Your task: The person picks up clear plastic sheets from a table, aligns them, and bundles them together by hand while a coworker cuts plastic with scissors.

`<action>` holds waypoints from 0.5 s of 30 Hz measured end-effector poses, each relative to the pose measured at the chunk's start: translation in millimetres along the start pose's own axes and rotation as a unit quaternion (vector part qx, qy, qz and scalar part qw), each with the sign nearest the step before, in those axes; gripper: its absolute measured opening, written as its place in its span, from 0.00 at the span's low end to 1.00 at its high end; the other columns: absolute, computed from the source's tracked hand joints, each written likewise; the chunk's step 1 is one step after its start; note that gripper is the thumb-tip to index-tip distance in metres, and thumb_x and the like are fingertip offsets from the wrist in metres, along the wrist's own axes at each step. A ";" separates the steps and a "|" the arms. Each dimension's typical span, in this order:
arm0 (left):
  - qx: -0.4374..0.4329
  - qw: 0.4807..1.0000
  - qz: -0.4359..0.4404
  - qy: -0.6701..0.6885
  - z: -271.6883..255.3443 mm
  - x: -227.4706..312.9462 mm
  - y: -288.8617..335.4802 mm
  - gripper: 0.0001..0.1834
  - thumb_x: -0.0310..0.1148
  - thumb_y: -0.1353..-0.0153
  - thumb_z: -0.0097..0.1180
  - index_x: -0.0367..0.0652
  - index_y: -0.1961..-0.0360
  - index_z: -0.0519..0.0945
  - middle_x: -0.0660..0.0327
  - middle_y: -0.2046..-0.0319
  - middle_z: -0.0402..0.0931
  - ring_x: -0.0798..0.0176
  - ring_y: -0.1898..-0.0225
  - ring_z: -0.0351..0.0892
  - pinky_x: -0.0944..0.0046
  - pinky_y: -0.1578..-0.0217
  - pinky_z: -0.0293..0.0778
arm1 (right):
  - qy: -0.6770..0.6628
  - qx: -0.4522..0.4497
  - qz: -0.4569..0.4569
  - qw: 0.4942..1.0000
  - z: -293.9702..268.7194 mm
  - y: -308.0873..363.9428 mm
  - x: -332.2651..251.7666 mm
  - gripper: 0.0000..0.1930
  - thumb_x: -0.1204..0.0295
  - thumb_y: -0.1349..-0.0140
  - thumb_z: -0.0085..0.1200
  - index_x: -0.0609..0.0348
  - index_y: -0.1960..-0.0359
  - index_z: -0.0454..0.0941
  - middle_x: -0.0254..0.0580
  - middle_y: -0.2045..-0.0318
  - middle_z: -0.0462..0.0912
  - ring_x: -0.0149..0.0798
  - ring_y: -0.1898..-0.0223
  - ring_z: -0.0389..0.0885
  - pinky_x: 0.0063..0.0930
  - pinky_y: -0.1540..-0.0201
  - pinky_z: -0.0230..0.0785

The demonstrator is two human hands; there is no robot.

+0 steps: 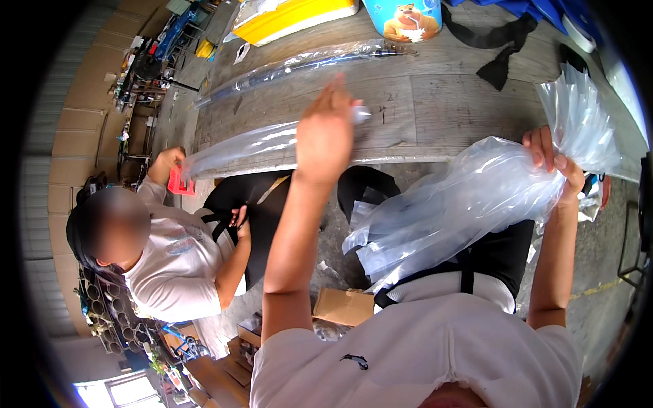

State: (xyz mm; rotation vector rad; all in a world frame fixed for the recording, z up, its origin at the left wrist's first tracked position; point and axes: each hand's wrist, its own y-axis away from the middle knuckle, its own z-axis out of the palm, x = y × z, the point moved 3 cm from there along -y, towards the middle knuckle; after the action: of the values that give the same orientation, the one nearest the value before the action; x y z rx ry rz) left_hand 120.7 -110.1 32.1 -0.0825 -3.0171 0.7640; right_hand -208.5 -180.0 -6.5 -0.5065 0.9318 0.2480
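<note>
1. Table (442,102): far side, ahead of the wearer.
2. Far on it, left to right: bin (299,22), tub (403,20), strap (495,68).
3. Wrapped rod (299,64): on table, left, nearer than bin.
4. Plastic sleeve (248,144): left, nearer than rod.
5. Plastic bundle (456,194): near right, over wearer's lap.
6. Co-worker (178,272): left.
7. Cardboard box (343,307): near, on floor, right of co-worker.

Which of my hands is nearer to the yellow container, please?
Left. The left hand is below the yellow container in the picture; the right hand, farther right, grips clear plastic.
</note>
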 end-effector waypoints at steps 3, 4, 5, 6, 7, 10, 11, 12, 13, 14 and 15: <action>0.020 0.997 0.067 0.026 13.6 25.1 -12.9 0.19 0.31 0.39 0.50 0.34 0.48 0.71 0.46 0.51 0.74 0.46 0.52 0.76 0.56 0.53 0.73 | -0.005 0.023 0.000 1.000 3.9 1.6 -0.4 0.16 0.66 0.56 0.54 0.65 0.68 0.71 0.31 0.86 0.64 0.30 0.77 0.66 0.30 0.54 0.61; 0.012 0.997 0.074 0.014 21.4 30.2 -17.2 0.19 0.31 0.39 0.49 0.33 0.49 0.71 0.46 0.50 0.73 0.47 0.50 0.74 0.57 0.51 0.72 | -0.002 0.026 -0.001 1.000 5.6 1.3 -0.7 0.16 0.66 0.56 0.55 0.65 0.69 0.71 0.31 0.87 0.64 0.30 0.77 0.67 0.30 0.54 0.61; 0.005 0.997 0.082 0.002 29.6 34.4 -21.6 0.19 0.32 0.38 0.49 0.32 0.49 0.71 0.46 0.49 0.73 0.48 0.47 0.73 0.58 0.49 0.71 | 0.001 0.029 -0.002 1.000 7.3 1.0 -0.7 0.16 0.66 0.56 0.55 0.65 0.69 0.71 0.31 0.87 0.64 0.30 0.77 0.67 0.30 0.54 0.62; -0.002 0.996 0.091 -0.010 35.5 38.0 -24.8 0.19 0.33 0.38 0.48 0.32 0.49 0.71 0.46 0.48 0.72 0.49 0.45 0.71 0.58 0.47 0.70 | 0.004 0.033 -0.003 0.999 6.9 1.3 -1.9 0.16 0.65 0.56 0.56 0.65 0.70 0.72 0.31 0.87 0.65 0.31 0.77 0.67 0.30 0.55 0.62; -0.023 0.996 0.084 -0.020 40.0 38.1 -25.8 0.20 0.34 0.38 0.48 0.31 0.48 0.70 0.46 0.47 0.71 0.50 0.43 0.69 0.59 0.46 0.69 | 0.013 0.028 -0.001 1.000 5.9 1.8 -2.1 0.16 0.65 0.56 0.56 0.65 0.68 0.71 0.31 0.87 0.64 0.30 0.77 0.66 0.30 0.54 0.61; -0.072 0.994 0.076 -0.027 49.9 33.8 -26.0 0.22 0.35 0.36 0.46 0.31 0.46 0.69 0.46 0.43 0.67 0.52 0.39 0.64 0.60 0.44 0.66 | 0.036 0.032 0.004 0.999 3.5 3.7 -4.1 0.18 0.65 0.56 0.57 0.64 0.68 0.70 0.30 0.87 0.64 0.30 0.78 0.65 0.29 0.55 0.61; -0.078 0.994 0.079 -0.014 49.3 30.4 -24.0 0.22 0.36 0.36 0.46 0.31 0.45 0.68 0.46 0.42 0.65 0.52 0.39 0.63 0.60 0.43 0.66 | 0.043 0.043 0.003 0.998 6.7 2.8 -6.2 0.17 0.64 0.57 0.57 0.65 0.70 0.71 0.31 0.88 0.64 0.31 0.78 0.67 0.30 0.56 0.63; -0.086 0.993 0.082 -0.002 49.1 27.3 -22.4 0.23 0.36 0.36 0.45 0.31 0.44 0.68 0.46 0.41 0.64 0.52 0.38 0.62 0.60 0.43 0.65 | 0.048 0.054 0.004 0.997 7.7 3.3 -6.0 0.17 0.64 0.58 0.58 0.65 0.72 0.72 0.32 0.88 0.65 0.32 0.78 0.69 0.31 0.57 0.65; -0.080 0.993 0.090 0.001 48.7 26.6 -22.8 0.23 0.35 0.37 0.48 0.30 0.45 0.68 0.45 0.42 0.65 0.51 0.39 0.63 0.60 0.43 0.65 | 0.047 0.046 0.002 0.998 6.0 3.6 -5.4 0.17 0.64 0.58 0.58 0.65 0.72 0.72 0.32 0.89 0.65 0.32 0.78 0.69 0.31 0.57 0.65; -0.074 0.992 0.099 0.004 48.3 26.4 -23.3 0.23 0.35 0.39 0.50 0.30 0.46 0.69 0.44 0.43 0.66 0.51 0.39 0.65 0.60 0.42 0.65 | 0.047 0.037 0.001 0.998 3.9 3.0 -4.5 0.17 0.64 0.58 0.58 0.65 0.72 0.73 0.32 0.89 0.65 0.32 0.78 0.69 0.30 0.57 0.65; -0.068 0.992 0.105 0.006 47.1 26.3 -23.3 0.24 0.35 0.40 0.52 0.29 0.47 0.70 0.43 0.44 0.68 0.50 0.40 0.66 0.61 0.42 0.65 | 0.045 0.026 0.000 0.999 3.2 2.1 -3.7 0.17 0.64 0.58 0.58 0.65 0.72 0.73 0.33 0.89 0.65 0.32 0.78 0.69 0.30 0.57 0.64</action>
State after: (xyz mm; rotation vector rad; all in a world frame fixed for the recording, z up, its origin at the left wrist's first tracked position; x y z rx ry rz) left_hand 91.5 -151.4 2.2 -0.4103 -3.0788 0.5653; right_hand -209.3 -176.6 -2.6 -0.4736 1.0234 0.2018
